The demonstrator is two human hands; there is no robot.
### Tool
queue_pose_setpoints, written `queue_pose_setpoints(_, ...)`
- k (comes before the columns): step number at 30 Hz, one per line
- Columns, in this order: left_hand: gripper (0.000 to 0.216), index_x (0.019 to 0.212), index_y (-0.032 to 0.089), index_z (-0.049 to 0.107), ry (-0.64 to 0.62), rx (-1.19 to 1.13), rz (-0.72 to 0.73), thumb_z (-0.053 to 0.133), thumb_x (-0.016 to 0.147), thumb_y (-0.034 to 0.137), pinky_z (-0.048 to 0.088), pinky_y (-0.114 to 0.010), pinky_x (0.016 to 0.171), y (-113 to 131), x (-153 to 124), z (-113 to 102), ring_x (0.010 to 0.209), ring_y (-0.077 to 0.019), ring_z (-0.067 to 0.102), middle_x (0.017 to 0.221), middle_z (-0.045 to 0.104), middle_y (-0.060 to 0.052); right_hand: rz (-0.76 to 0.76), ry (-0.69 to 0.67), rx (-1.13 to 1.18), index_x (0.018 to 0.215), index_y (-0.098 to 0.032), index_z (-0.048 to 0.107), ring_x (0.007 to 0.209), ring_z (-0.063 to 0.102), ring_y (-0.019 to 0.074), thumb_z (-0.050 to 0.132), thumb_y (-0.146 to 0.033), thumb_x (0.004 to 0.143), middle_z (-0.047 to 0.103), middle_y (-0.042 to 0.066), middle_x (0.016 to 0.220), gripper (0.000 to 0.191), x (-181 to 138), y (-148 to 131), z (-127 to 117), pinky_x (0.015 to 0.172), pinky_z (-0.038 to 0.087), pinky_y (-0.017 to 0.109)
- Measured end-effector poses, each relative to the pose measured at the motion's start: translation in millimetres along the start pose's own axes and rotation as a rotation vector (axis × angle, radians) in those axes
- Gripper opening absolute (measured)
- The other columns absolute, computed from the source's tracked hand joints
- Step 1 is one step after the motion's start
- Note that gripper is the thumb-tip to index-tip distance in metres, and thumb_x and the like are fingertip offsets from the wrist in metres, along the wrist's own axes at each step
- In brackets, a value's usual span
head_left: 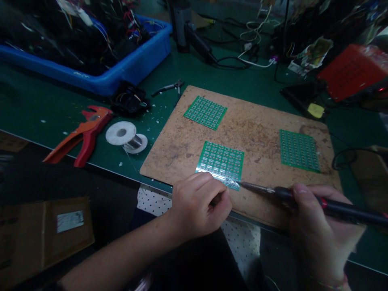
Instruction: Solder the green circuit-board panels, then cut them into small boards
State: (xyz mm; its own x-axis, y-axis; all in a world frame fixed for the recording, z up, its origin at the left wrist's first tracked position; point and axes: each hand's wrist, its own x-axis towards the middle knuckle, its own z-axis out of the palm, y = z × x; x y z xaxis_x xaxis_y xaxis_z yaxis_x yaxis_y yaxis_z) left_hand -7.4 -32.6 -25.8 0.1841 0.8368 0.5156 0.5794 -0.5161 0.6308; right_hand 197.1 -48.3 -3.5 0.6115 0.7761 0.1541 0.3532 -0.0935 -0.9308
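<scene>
My right hand (323, 226) is wrapped round the dark handle of a soldering iron (257, 187). Its tip reaches the lower right part of a green circuit board panel (222, 157) on a brown board (251, 133). At that panel's near edge is my left hand (201, 202), its fingers curled closed; whatever they hold, if anything, is hidden. Two more green panels lie on the brown board, one panel (206, 112) at the upper left and another panel (298, 150) at the right. A solder wire spool (121, 132) stands left of the board, a thin strand trailing from it.
Orange-red wire strippers (87, 133) and small cutters (168, 87) lie on the green table. Behind them is a blue bin (130, 64) full of wired parts. At the right sit a red box (351, 70) and a yellow sponge (316, 110). A cardboard box (27, 234) is below.
</scene>
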Motion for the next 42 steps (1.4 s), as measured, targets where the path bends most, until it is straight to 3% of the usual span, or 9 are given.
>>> queue_pose_setpoints(10, 0.014, 0.063, 0.016, 0.059, 0.018, -0.024, -0.008, 0.061, 0.076, 0.013, 0.031, -0.026, 0.053, 1.7, 1.4, -2.9, 0.055, -0.0097, 0.044, 0.056, 0.049, 0.003, 0.04, 0.03, 0.054, 0.064, -0.018, 0.061, 0.047, 0.049, 0.0077, 0.078, -0.037, 0.068, 0.057, -0.005, 0.056, 0.026, 2.4, -1.1, -0.2, 0.045, 0.036, 0.023)
queue_pose_setpoints(42, 0.012, 0.066, 0.017, 0.062, -0.062, 0.047, 0.003, 0.061, 0.077, 0.012, 0.033, -0.027, 0.056, 0.8, 1.8, 0.0, 0.057, -0.0106, 0.047, 0.059, 0.053, 0.002, -0.002, 0.03, 0.015, 0.064, -0.018, 0.061, 0.053, 0.051, 0.0095, 0.078, -0.038, 0.069, 0.058, -0.004, 0.059, 0.026, 0.8, -1.0, 1.5, 0.05, 0.038, 0.024)
